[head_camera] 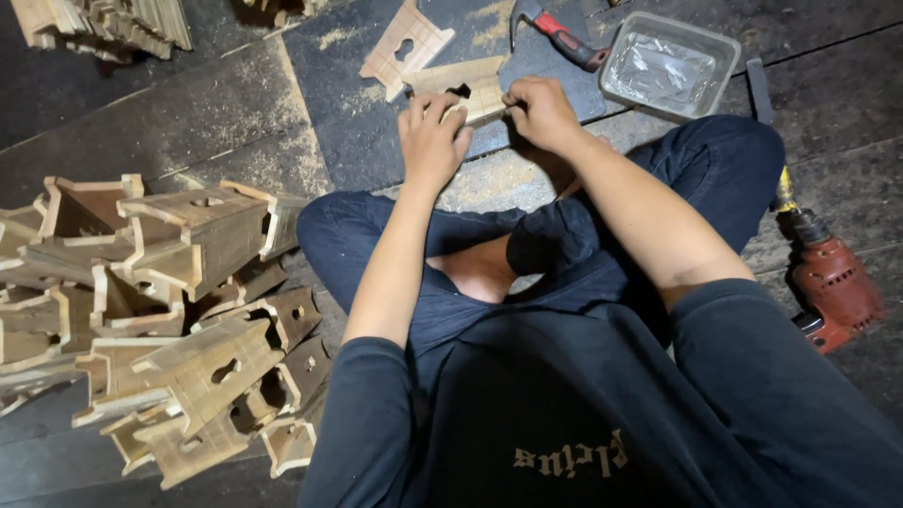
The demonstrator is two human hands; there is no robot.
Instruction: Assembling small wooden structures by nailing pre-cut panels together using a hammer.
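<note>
Seated cross-legged on a dark, sawdust-strewn floor (235, 113), the person presses the left hand (431, 136) flat on a pale notched wooden panel (466, 87). The right hand (539, 111) pinches its edge, perhaps around something small. A red-handled hammer (562, 38) lies just beside a grey rectangular tray (720, 42).

1. I have one view, from the head, looking steeply down past my chest and crossed legs to the floor (235, 113).
2. It sits close: my hands work at the far centre, and a pile of wooden pieces (160, 310) lies near left.
</note>
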